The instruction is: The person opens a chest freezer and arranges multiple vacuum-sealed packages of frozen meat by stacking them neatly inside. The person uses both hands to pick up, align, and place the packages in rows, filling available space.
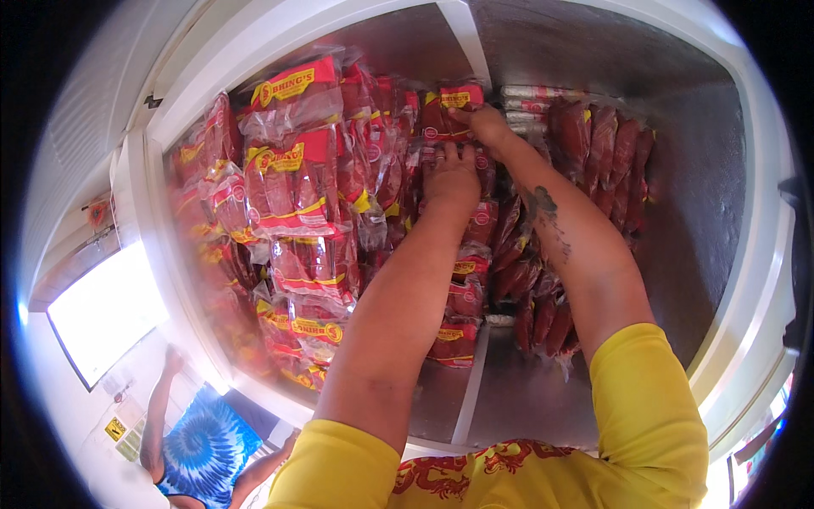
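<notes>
Before me is a chest freezer (pixel 674 254) with a metal lining, holding clear plastic packs of dark red meat with red and yellow Bhing's labels. My right hand (pixel 493 129) grips the right edge of a meat pack (pixel 448 102) at the far end of the middle row, its thumb over the front. Just below it, my left hand (pixel 453 177) lies palm down on another pack (pixel 484 167), fingers slightly apart. More packs (pixel 463 296) run down the middle row under and beside my left forearm.
Tall stacks of packs (pixel 292 178) crowd the left side. Packs standing on edge (pixel 613 146) and white-wrapped packages (pixel 524 105) sit to the right. A pale divider strip (pixel 470 394) crosses the freezer floor. Outside the white rim (pixel 718 356), a person in a blue tie-dye top (pixel 206 448) stands at lower left.
</notes>
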